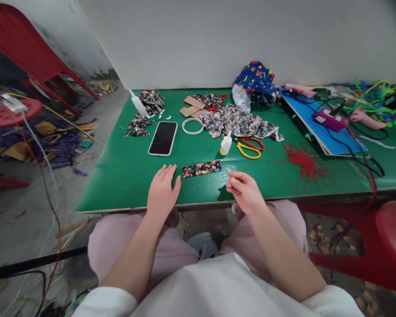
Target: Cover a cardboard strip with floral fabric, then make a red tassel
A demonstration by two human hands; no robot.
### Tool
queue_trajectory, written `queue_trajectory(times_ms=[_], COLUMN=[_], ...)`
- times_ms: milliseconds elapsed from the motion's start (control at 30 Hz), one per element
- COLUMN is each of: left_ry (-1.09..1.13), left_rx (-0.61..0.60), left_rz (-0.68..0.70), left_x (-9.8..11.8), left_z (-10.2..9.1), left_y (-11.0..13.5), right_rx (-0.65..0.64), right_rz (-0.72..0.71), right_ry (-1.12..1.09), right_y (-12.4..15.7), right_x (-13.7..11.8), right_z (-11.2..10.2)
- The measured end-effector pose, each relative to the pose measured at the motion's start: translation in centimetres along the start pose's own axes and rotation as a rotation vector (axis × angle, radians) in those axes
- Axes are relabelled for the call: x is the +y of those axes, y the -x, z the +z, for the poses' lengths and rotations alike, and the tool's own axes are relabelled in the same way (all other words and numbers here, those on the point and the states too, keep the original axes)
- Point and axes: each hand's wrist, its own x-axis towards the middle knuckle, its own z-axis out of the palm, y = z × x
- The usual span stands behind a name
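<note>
A strip of black floral fabric (201,169) lies flat on the green tabletop (119,176), between my two hands. My left hand (164,187) rests flat on the table just left of the strip, fingers stretched out and holding nothing. To the right of the strip, my right hand (244,189) is raised slightly with thumb and fingertips pinched together; whatever is in the pinch is too small to make out. Beyond the strip's right end stands a small white glue bottle (226,144) with its nozzle up. Scissors (250,149) with one red and one yellow handle lie beside it.
A phone (163,138), a white ring (192,126) and a heap of floral fabric pieces (237,121) lie farther back. Another glue bottle (138,105) stands at the back left. Red threads (303,163), a blue folder (330,132) and cables occupy the right.
</note>
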Motion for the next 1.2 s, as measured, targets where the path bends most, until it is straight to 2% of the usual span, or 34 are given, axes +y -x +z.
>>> queue_trajectory(times_ms=[100, 333, 533, 733, 900, 1000, 1067, 1200], left_ry=[0.007, 0.038, 0.057, 0.039, -0.031, -0.068, -0.073, -0.068], left_rx=[0.008, 0.034, 0.017, 0.074, -0.165, -0.287, -0.337, -0.378], left_rz=[0.002, -0.005, -0.013, 0.118, 0.226, 0.281, 0.308, 0.311], left_x=[0.0, 0.2, 0.2, 1.5, 4.3, 5.8, 6.4, 6.8], left_z=[0.0, -0.1, -0.2, -0.2, 0.4, 1.1, 1.6, 2.1], left_y=[0.0, 0.2, 0.0, 0.5, -0.2, -1.1, -1.6, -1.8], right_rx=[0.028, -0.024, -0.065, -0.055, -0.113, -0.087, -0.052, -0.005], right_rz=[-0.003, 0.058, -0.026, -0.078, -0.088, -0.086, -0.184, -0.642], right_ry=[-0.010, -0.014, 0.046, 0.215, 0.294, 0.423, 0.583, 1.122], right_y=[-0.1, -0.3, -0.4, -0.5, -1.5, -2.8, -3.6, -4.0], right_x=[0.0, -0.4, -0.5, -1.8, -2.7, -2.8, -2.7, -2.0], right_z=[0.0, 0.0, 0.3, 0.5, 0.5, -0.5, -1.5, -2.2])
